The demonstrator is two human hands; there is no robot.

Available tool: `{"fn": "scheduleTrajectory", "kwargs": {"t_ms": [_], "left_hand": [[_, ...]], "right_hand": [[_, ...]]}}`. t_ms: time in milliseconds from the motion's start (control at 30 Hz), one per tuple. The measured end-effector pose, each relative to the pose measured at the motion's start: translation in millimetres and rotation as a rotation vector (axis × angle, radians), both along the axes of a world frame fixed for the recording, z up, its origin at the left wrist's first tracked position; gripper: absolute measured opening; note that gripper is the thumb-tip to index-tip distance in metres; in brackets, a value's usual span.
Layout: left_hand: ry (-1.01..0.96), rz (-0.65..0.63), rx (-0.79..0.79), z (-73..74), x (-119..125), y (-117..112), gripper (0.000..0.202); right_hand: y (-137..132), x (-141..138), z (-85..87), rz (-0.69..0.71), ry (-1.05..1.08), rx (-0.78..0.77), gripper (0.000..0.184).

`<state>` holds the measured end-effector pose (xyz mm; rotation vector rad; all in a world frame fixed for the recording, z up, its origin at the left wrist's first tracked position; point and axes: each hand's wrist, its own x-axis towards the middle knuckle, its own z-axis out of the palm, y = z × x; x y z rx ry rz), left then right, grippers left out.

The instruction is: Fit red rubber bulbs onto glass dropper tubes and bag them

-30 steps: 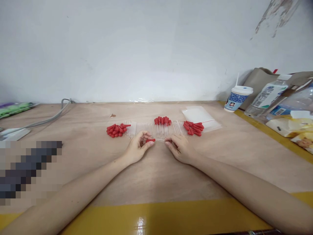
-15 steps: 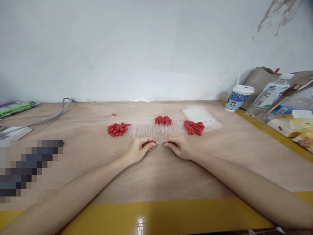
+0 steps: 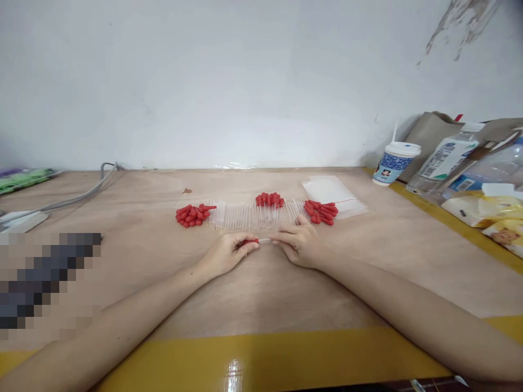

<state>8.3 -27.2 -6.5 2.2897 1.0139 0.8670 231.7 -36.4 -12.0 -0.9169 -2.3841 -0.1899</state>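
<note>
My left hand [image 3: 229, 253] is closed around a red rubber bulb [image 3: 252, 241], most of which its fingers hide. A thin clear dropper tube [image 3: 265, 240] runs from that bulb towards the right. At the tube's far end, my right hand [image 3: 300, 243] pinches it between thumb and fingers, with another finger raised. Just beyond the hands lies a row of clear tubes [image 3: 235, 216]. Several droppers with red bulbs fitted [image 3: 269, 200] lie side by side in the middle. Loose red bulbs are heaped at the left [image 3: 190, 216] and the right [image 3: 321, 211].
White plastic bags [image 3: 330, 193] lie behind the right heap. Along the right edge stand a paper cup [image 3: 394, 163], a leaning bottle [image 3: 445, 158] and yellow packets [image 3: 486, 209]. A grey cable [image 3: 81, 197] crosses the left side. Yellow tape [image 3: 196, 359] edges the table's front.
My right hand's fingers have spread somewhat, one of them lifting, while the fingertips stay at the tube's end. My left hand keeps hold of the bulb. The view has shifted slightly.
</note>
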Motion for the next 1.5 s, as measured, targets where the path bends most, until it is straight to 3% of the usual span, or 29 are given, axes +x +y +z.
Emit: {"fn": "scheduleTrajectory", "kwargs": {"t_ms": [200, 533, 800, 1100, 1233, 1367, 1500], "left_hand": [[-0.032, -0.006, 0.005, -0.3, 1, 0, 0.017], [0.070, -0.024, 0.086, -0.8, 1, -1, 0.016], [0.067, -0.063, 0.174, -1.9, 1, 1, 0.015], [0.018, -0.016, 0.267, -2.4, -2, 8, 0.021], [0.047, 0.034, 0.238, -3.2, -2, 10, 0.037], [0.116, 0.008, 0.218, -3.5, -1, 11, 0.021], [0.121, -0.007, 0.203, -4.0, -1, 11, 0.017]], "right_hand": [[2, 0, -2.6, 0.019, 0.236, -0.180, 0.013], [0, -8, -3.4, 0.017, 0.023, 0.002, 0.024], [-1, -19, -2.1, -0.039, 0.015, -0.091, 0.025], [-8, -16, 30.3, -0.118, -0.098, -0.278, 0.017], [9, 6, 44.6, -0.368, 0.093, -0.469, 0.017], [41, 20, 49.4, -0.748, 0.297, -0.558, 0.026], [62, 10, 42.3, -0.834, 0.316, -0.564, 0.028]]}}
